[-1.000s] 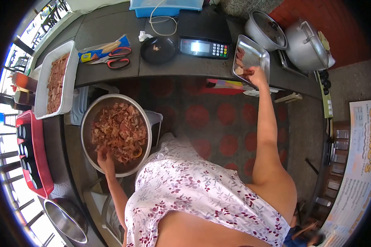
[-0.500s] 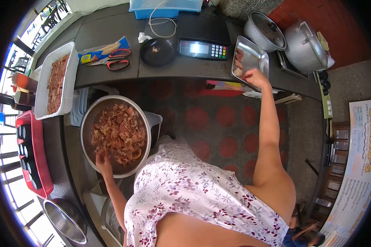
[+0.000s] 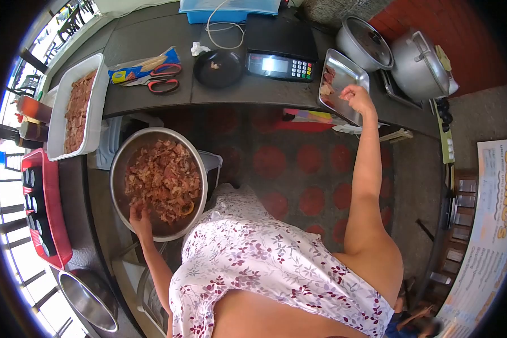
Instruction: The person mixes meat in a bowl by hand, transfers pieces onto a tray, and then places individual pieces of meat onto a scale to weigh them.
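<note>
A wide steel bowl [image 3: 116,186] to my left is heaped with sliced, marinated meat [image 3: 162,180]. At the bowl's near left side, my left hand [image 3: 141,219] has its fingers bent into the edge of the heap, closed on some meat; the fingertips are partly hidden. My right hand [image 3: 359,100] hovers over a rectangular metal tray [image 3: 352,70] on the counter. Its fingers are loosely bent and apart, with nothing visible between them. Several meat pieces [image 3: 328,81] lie along the tray's left side, just left of that hand.
On the counter sit a digital scale [image 3: 279,66], a black pan [image 3: 218,70], scissors [image 3: 155,83], a skewer packet [image 3: 146,69] and two pots [image 3: 419,65]. At left are a white tub of meat [image 3: 98,107], a red basket [image 3: 53,225] and a steel bowl [image 3: 90,298].
My right hand has lifted off the meat in the tray and shifted slightly up and right, its fingers loosening. My left hand stays at the bowl's edge, barely moved.
</note>
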